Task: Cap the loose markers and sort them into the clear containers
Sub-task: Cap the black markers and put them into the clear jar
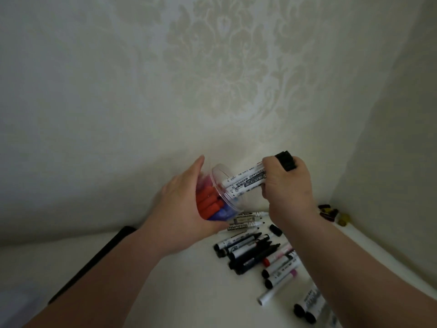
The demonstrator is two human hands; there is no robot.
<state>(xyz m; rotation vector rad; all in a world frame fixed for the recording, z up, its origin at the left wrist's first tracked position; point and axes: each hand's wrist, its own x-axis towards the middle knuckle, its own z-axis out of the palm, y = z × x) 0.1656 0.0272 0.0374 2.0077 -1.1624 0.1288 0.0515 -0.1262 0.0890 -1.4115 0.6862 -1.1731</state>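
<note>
Ok, step in hand was loading a bundle into the tub. Left hand (182,204) wrapped the clear container (227,172) from the side and held it off the table (165,280), tipped with its mouth to the right. Red and blue capped markers (208,202) already sat inside, caps toward the mouth.

Black-capped whiteboard markers (248,181), a few together, had their tail ends just over the rim. Right hand (288,185) was clenched round that bundle at the cap end (black caps poked out above the knuckles).

To do it well, my read:
- keep the tub tilted, not flat, or the reds could slide out
- aim the tails at the free side of the opening, away from the red caps
- slide, don't drop; let go only once the barrels are well in
- stand the tub upright before releasing it

Below, the loose markers (255,252) lay in a heap on the table, some apparently uncapped, with one loose black cap (275,230) beside them. Those need capping first. Small dark and yellow bits (331,213) sat in the far right corner; couldn't tell what they were.
</note>
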